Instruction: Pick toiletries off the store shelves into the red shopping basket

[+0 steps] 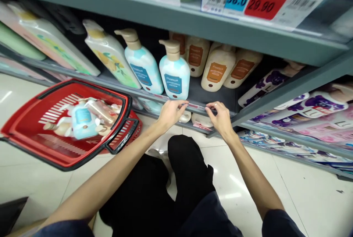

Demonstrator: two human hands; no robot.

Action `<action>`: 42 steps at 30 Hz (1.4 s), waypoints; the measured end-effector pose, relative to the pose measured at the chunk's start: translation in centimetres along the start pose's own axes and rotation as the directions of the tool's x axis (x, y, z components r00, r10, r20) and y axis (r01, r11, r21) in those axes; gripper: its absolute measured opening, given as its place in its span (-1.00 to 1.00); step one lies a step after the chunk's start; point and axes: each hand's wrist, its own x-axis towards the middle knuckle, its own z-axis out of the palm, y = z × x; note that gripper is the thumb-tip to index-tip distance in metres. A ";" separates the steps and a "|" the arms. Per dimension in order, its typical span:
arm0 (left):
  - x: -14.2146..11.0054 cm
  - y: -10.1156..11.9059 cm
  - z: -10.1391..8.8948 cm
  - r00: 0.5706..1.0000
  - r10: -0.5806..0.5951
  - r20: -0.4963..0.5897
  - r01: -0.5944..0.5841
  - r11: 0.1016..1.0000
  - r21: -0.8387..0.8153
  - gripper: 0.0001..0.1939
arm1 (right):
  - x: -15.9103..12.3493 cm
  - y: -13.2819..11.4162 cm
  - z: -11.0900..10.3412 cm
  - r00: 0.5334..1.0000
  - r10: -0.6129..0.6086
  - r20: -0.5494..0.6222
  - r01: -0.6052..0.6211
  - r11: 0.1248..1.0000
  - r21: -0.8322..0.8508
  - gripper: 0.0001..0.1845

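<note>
I see two bare hands at the front edge of a gray shelf (200,90). The label strip (197,106) runs along that edge, and part of it shows between the hands. The left hand (169,113) is mostly curled, thumb and finger close together at the strip, just below a blue bottle (175,77). The right hand (221,116) is curled too, its thumb and finger near the strip farther right. I can't tell if either one has hold of it. Another blue bottle (143,69) stands to the left, and cream bottles (217,68) stand to the right. Off to my left is a red basket (26,124) with bottles inside. Big price tags (266,4) hang above.
</note>
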 end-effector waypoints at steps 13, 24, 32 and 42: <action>1.7 -0.9 1.9 0.999 0.006 -0.053 -0.014 0.991 -0.136 -0.69 | 0.6 -0.5 0.4 0.994 -0.053 0.096 0.074 0.971 -0.228 -0.79; 2.1 -1.3 2.4 0.998 -0.005 -0.059 -0.006 0.981 -0.194 -0.69 | 0.0 -0.3 0.7 0.996 -0.074 0.050 0.082 0.978 -0.194 -0.80; 0.9 -0.6 1.5 0.998 -0.001 -0.065 -0.007 0.992 -0.129 -0.67 | 1.5 0.5 0.2 0.994 0.069 -0.079 -0.069 0.998 0.003 -0.75; 5.7 6.9 5.4 0.970 -0.108 0.219 0.184 0.911 -0.369 -0.13 | 6.6 4.0 1.8 0.907 0.311 -0.283 -0.255 0.942 0.217 -0.48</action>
